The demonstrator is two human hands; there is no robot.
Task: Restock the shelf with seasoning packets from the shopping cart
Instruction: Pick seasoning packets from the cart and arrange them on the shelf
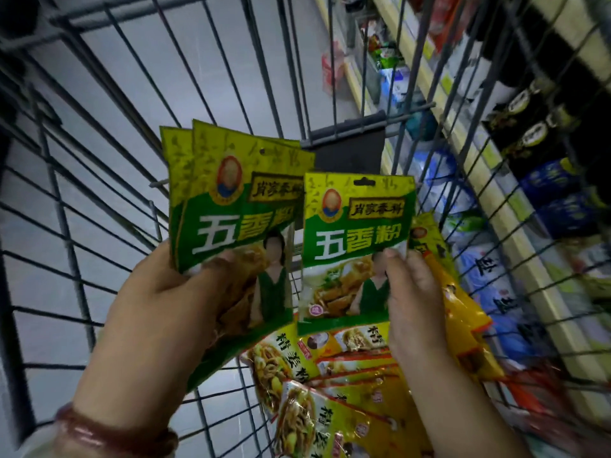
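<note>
My left hand (165, 312) grips a fanned stack of green five-spice seasoning packets (231, 206) by their lower left corner, held up inside the wire shopping cart (82, 193). My right hand (413, 299) pinches a single green packet (357, 239) of the same kind by its right edge, just right of the stack and slightly overlapping it. Below both hands, several yellow seasoning packets (347, 391) lie in a heap on the cart's bottom, some leaning against its right wall.
The store shelf (515, 200) runs along the right, beyond the cart's wire side, stocked with dark jars, blue packs and bagged goods. Grey floor (205, 61) shows through the cart's front and left wires. A reddish bead bracelet (109, 434) circles my left wrist.
</note>
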